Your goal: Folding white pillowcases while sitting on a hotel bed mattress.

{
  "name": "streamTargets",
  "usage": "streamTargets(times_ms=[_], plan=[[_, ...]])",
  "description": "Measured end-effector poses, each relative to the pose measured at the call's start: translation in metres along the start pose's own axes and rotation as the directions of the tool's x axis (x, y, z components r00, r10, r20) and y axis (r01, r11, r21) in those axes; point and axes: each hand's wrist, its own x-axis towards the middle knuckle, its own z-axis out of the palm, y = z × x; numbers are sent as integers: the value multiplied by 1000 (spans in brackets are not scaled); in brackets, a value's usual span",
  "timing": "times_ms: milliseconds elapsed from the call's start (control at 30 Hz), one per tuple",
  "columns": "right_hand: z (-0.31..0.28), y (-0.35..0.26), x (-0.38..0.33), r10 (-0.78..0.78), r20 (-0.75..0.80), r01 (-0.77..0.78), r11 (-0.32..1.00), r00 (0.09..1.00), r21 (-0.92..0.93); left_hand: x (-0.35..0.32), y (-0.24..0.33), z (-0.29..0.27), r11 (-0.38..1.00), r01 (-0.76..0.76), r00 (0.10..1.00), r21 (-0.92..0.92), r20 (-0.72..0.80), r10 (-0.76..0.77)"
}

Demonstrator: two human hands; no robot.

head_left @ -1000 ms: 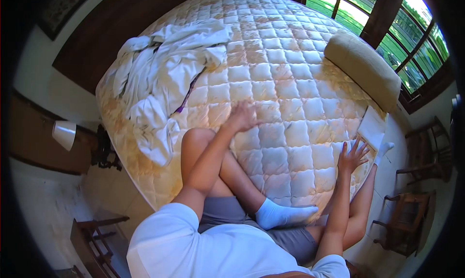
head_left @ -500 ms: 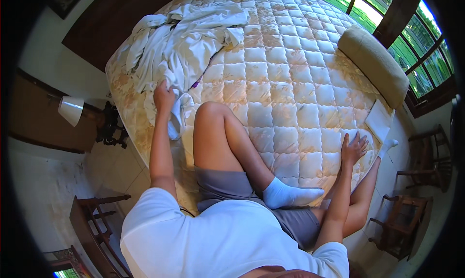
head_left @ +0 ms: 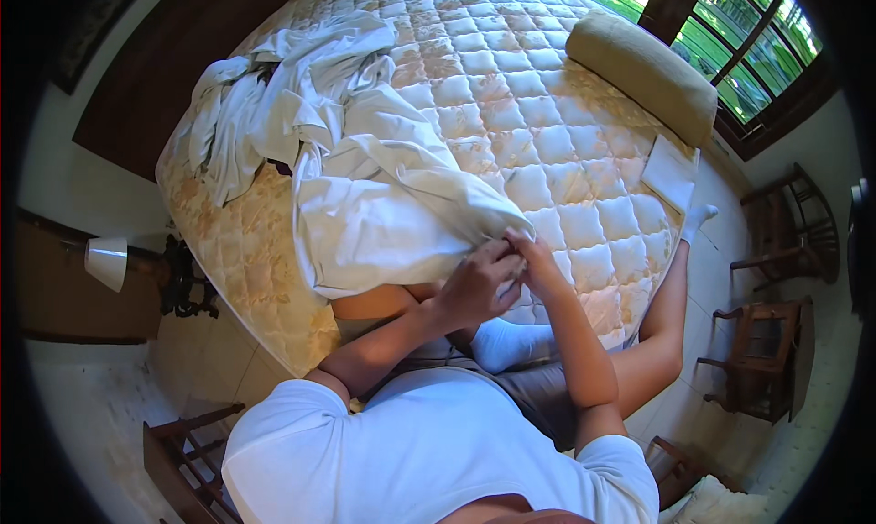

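Note:
A crumpled white sheet (head_left: 383,209) stretches from the far left of the quilted mattress (head_left: 584,214) across my bent leg. At its near right end, both of my hands meet in front of my body. My right hand (head_left: 540,267) is closed, pinching the sheet's gathered edge between thumb and fingers. Touching it on the left, my left hand (head_left: 476,285) has curled fingers, also closed on the sheet's edge. Some of the fingertips are hidden where the hands overlap. Most of my bent leg lies under the cloth.
A long beige bolster (head_left: 643,72) lies along the mattress's far right edge, by the window. Nearer sits a flat white folded piece (head_left: 671,174). On the floor to the right stand a wooden chair (head_left: 794,232) and a small wooden cabinet (head_left: 762,351). A white lamp (head_left: 107,262) is at left.
My left hand has drawn the sheet's end toward me and rightward, over my leg. My right hand has left the mattress, come inward and taken hold of the sheet's edge.

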Motion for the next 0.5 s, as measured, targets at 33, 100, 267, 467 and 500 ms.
streamTargets(times_ms=[33, 100, 267, 467, 500], plan=[[0, -8, -5, -78, 68, 85, 989, 995, -117, -2, 3, -4, 997, 6, 999, -74, 50, -3], [-5, -24, -11, -281, 231, 340, 898, 932, -279, -8, -6, -28, 996, -22, 993, -85, 112, 32], [-9, -49, -44, -167, 315, 323, 774, 934, -545, -17, -127, -157, 858, 254, 939, 446, -326, -108], [-19, -75, -91, 218, 735, 419, 703, 642, -574, -71, -331, -261, 277, 904, 427, 325, -685, -590], [-28, -82, -99, 255, 781, 505, 642, 570, -578, -81, -349, -266, 361, 900, 430, 244, -634, -643]])
